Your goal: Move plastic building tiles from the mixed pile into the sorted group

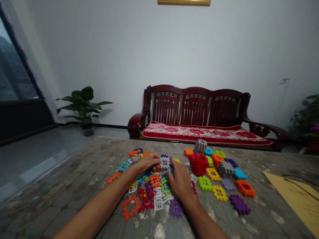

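A grey square piece with a window-like grid (164, 162) is pinched between the thumb and fingers of my left hand (150, 162), above the back of a mixed pile. My right hand (180, 177) is just right of that piece, its fingers apart and reaching forward over the pile's right side. Beneath and in front of both hands lie an orange square piece (155, 181), white window frames (158, 203), red pieces and a purple piece (175, 208). An orange open frame (131, 206) lies at the near left of the pile.
Right of the pile are a red built block (198, 164), a grey stack (200, 146), green, yellow, blue and purple pieces, and a yellow sheet (294, 202) with a dark cable. Behind the table (99, 152) stands a wooden bench (194, 106); a potted plant (84, 104) is left.
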Motion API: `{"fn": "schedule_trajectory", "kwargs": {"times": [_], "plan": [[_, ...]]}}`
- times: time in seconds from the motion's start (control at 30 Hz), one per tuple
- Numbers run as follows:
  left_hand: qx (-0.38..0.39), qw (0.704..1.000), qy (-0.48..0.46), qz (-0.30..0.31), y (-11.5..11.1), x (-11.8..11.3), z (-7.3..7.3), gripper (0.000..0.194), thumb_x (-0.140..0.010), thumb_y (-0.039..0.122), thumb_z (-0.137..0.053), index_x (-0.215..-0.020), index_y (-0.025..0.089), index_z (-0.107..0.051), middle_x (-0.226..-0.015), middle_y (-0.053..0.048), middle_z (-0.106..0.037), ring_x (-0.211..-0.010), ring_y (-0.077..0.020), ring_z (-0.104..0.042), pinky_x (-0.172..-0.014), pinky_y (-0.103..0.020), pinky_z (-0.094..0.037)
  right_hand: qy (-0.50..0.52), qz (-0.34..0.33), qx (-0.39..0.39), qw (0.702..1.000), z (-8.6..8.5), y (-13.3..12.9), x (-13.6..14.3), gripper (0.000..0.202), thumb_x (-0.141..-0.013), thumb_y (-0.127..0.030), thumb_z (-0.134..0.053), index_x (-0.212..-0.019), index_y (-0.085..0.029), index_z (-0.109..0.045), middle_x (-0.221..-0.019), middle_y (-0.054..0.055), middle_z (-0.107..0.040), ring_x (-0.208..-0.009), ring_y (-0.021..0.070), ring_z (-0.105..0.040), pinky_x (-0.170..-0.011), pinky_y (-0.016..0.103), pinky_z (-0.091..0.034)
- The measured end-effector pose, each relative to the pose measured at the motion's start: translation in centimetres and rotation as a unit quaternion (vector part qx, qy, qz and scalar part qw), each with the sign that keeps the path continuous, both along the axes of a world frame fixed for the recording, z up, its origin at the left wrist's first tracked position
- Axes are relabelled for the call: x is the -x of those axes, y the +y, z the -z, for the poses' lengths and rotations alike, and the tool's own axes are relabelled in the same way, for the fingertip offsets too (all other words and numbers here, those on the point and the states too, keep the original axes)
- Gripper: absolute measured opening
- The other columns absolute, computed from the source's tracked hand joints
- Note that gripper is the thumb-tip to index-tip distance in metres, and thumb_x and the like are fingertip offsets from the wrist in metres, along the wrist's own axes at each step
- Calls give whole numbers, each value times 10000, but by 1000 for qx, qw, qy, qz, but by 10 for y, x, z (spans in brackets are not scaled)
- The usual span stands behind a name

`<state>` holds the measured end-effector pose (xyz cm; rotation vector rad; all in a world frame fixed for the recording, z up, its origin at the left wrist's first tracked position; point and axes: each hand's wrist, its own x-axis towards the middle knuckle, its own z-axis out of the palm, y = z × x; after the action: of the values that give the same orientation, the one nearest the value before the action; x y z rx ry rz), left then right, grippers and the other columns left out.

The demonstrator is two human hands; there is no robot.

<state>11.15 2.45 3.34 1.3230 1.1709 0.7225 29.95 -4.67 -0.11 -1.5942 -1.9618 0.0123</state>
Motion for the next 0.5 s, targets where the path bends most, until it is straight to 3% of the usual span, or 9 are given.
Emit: {"fn": "schedule_trajectory", "kwargs": {"times": [0.23,0.5], "plan": [[1,998,-19,58,-6,-5,0,252,-652,307,-702,-809,163,-567,-556,35,-635,-469,-81,-526,-497,-195,-378,45,-31,-40,998,6,4,-3,574,-834,-271,-615,-1383,-181,-474,-1259,119,-644,-1157,269,-580,-1018,417,-378],[-8,998,-12,64,-7,-8,5,261,-653,320,-700,-826,170,-574,-564,42,-630,-485,-88,-531,-516,-206,-387,55,-44,-58,996,9,6,-5,577,-802,-231,-656,-1355,-193,-497,-1210,105,-663,-1104,264,-596,-997,419,-393]]}}
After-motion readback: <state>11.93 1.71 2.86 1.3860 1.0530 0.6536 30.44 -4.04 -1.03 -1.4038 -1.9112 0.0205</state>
